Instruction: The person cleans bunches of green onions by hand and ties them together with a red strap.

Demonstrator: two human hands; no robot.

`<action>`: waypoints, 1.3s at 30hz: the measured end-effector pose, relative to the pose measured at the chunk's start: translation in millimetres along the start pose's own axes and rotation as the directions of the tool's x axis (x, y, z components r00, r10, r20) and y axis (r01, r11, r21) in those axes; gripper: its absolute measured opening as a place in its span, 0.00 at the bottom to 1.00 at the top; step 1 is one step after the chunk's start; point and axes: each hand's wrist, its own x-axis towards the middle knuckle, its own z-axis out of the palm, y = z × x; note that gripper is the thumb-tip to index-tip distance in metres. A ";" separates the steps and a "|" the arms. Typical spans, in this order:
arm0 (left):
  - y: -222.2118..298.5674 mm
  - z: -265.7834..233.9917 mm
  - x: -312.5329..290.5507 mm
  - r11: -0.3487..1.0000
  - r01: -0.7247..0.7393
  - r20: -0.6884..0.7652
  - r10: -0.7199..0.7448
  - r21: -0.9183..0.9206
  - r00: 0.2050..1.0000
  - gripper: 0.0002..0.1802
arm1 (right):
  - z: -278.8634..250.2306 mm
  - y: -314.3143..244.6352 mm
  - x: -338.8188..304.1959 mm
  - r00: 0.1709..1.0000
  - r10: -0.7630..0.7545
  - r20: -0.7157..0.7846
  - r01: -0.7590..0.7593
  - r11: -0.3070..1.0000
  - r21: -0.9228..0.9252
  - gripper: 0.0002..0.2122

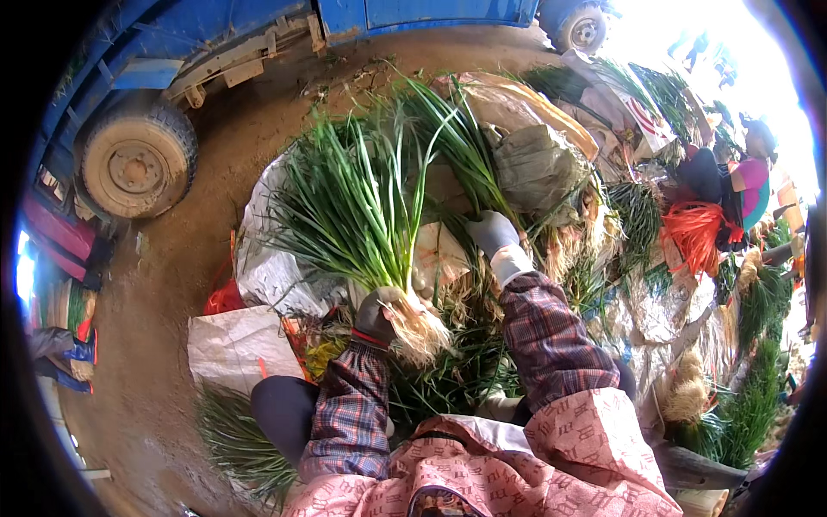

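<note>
The left hand (pixel 376 315), in a dark glove, is wrapped around the base of a bunch of green onions (pixel 366 220), just above its pale roots; the bunch stands in front of the person, leaves fanning up and away; the right hand (pixel 494 233), in a grey glove, is at the lower stalks of another bunch (pixel 465 155), though I cannot tell whether its fingers close on them; a white sack (pixel 274 250) lies left of the held bunch; a blue truck (pixel 431 12) stands beyond; a person (pixel 754 177) sits far right, near red strands (pixel 693 233).
</note>
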 end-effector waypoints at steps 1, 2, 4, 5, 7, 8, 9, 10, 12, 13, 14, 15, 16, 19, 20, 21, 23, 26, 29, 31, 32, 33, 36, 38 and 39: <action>1.2 4.7 -0.2 0.999 0.030 0.012 -0.030 -0.010 0.999 0.22 | 4.7 5.0 2.0 0.999 0.031 -0.009 -0.032 0.999 -0.015 0.28; 0.6 10.1 -1.2 0.999 0.035 -0.003 -0.035 -0.030 0.999 0.24 | 7.5 8.8 3.9 0.999 0.014 0.030 -0.012 0.999 -0.049 0.27; 2.7 18.1 -2.1 0.996 0.038 0.045 -0.034 -0.081 0.998 0.28 | 7.3 16.3 1.5 0.991 0.052 0.125 -0.033 0.989 -0.146 0.25; 3.1 20.4 -3.2 0.992 0.043 0.099 -0.031 -0.118 0.995 0.29 | 4.6 18.5 -3.9 0.999 -0.011 0.042 0.015 0.996 -0.092 0.23; 4.8 20.7 -5.5 0.988 0.033 0.090 -0.020 -0.150 0.996 0.30 | -0.9 12.8 -20.1 0.990 -0.140 -0.006 0.140 0.989 0.045 0.22; 5.6 19.2 -6.8 0.995 0.021 0.065 -0.014 -0.100 0.998 0.27 | -3.8 7.5 -30.8 0.977 -0.205 -0.050 0.210 0.971 0.113 0.22; 6.3 17.0 -8.4 0.996 0.060 0.067 -0.055 -0.071 0.996 0.22 | -4.6 2.5 -47.0 0.971 -0.239 -0.022 0.238 0.945 0.226 0.20; 6.1 15.1 -9.8 0.998 0.036 0.093 -0.031 -0.056 0.995 0.16 | -2.6 -4.7 -64.1 0.971 -0.236 0.046 0.196 0.888 0.416 0.17; 5.8 12.2 -12.7 0.999 0.052 -0.038 -0.053 -0.016 0.998 0.10 | 4.5 -11.1 -99.7 0.915 -0.276 0.293 0.031 0.774 0.632 0.17; 5.5 11.3 -16.7 0.995 0.083 -0.048 -0.086 -0.057 0.995 0.10 | 8.5 -11.8 -112.7 0.915 -0.375 0.148 0.263 0.834 0.486 0.18; 4.7 11.5 -18.1 0.987 0.137 -0.069 -0.143 -0.080 0.987 0.10 | 12.1 -11.9 -121.1 0.861 -0.503 0.066 0.460 0.829 0.317 0.19; 3.9 12.0 -22.6 0.984 0.162 -0.067 -0.167 -0.081 0.984 0.11 | 13.2 -8.8 -123.8 0.788 -0.615 0.021 0.593 0.769 0.237 0.21; 3.4 12.7 -24.9 0.988 0.139 -0.081 -0.145 -0.071 0.986 0.13 | 16.2 -7.0 -124.9 0.837 -0.545 0.051 0.491 0.789 0.369 0.25; 0.3 12.1 -31.0 0.986 0.105 -0.065 -0.114 -0.132 0.991 0.19 | 21.4 -3.1 -110.0 0.866 -0.232 0.443 -0.235 0.592 0.771 0.31; -1.0 10.5 -31.9 0.984 0.122 -0.082 -0.134 -0.131 0.988 0.18 | 25.1 -5.8 -104.8 0.793 -0.373 0.482 -0.311 0.432 0.847 0.29; -2.3 8.0 -30.8 0.983 0.123 -0.098 -0.137 -0.137 0.986 0.16 | 29.7 -10.3 -101.0 0.761 -0.458 0.460 -0.385 0.253 0.888 0.28; -5.4 0.9 -28.0 0.983 0.136 -0.048 -0.143 -0.124 0.989 0.14 | 41.6 -22.1 -96.8 0.778 -0.431 0.457 -0.452 0.120 0.884 0.20; -7.5 -9.0 -23.7 0.993 0.120 0.003 -0.120 0.007 0.993 0.22 | 61.3 -36.8 -95.0 0.939 -0.342 -0.044 0.304 0.759 0.575 0.18; -7.4 -12.2 -27.1 0.962 0.219 0.212 -0.183 -0.161 0.960 0.22 | 65.6 -25.6 -79.8 0.988 -0.134 -0.078 0.149 0.683 0.715 0.20; -3.1 -11.8 -27.0 0.944 0.307 0.394 -0.238 -0.122 0.888 0.24 | 58.1 -4.3 -63.3 0.997 0.049 -0.053 0.014 0.593 0.805 0.20; -3.6 -10.3 -34.5 0.965 0.237 0.378 -0.178 -0.113 0.908 0.27 | 50.8 8.0 -53.9 0.985 0.099 -0.140 0.024 0.730 0.683 0.20; 1.4 -10.0 -26.1 0.974 0.209 0.377 -0.163 -0.084 0.912 0.26 | 45.0 22.9 -53.0 0.996 -0.081 -0.030 0.085 0.860 0.503 0.19; 3.5 -9.7 -19.4 0.965 0.257 0.416 -0.212 -0.055 0.884 0.28 | 21.5 48.9 -44.8 0.942 -0.335 -0.019 0.321 0.885 0.338 0.16; 0.4 -8.8 -16.9 0.969 0.246 0.331 -0.224 -0.026 0.917 0.29 | 2.4 54.4 -38.7 0.879 -0.477 0.010 0.462 0.855 0.235 0.14; -2.0 -7.7 -18.8 0.974 0.225 0.255 -0.210 -0.030 0.944 0.30 | -8.0 53.9 -33.4 0.895 -0.444 -0.047 0.446 0.894 0.042 0.15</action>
